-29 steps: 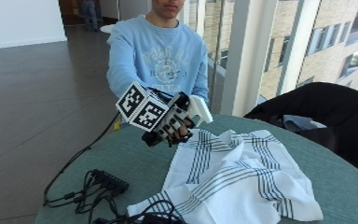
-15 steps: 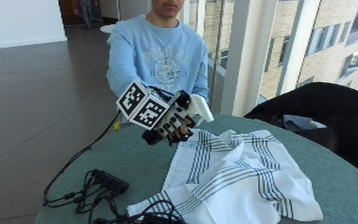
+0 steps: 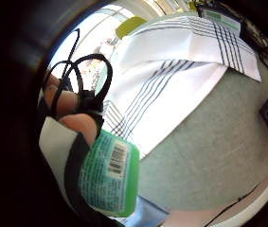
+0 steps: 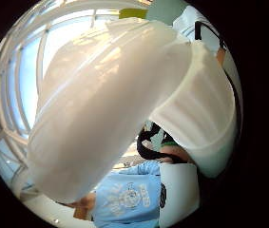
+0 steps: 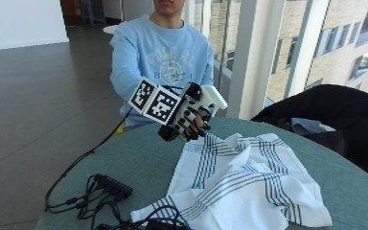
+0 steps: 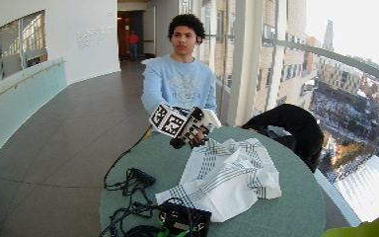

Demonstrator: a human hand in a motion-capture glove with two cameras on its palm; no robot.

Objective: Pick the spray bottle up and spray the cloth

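**Bottle held up over bench edge**

Tall windows ran behind a round green bench [image 5: 311,165] w/ a person seated at the far side. Right grip [image 5: 187,115] was raised above the bench, just beside the near edge of the cloth [image 5: 238,184], fingers curled round the spray bottle [image 3: 110,172]. Bottle's white head [image 5: 212,98] stuck out past the glove; green labelled body lay close to the palm. Striped white cloth lay rumpled across the bench middle. Black power strip [image 5: 110,186] & cables sat near the bench edge, apart from the cloth.
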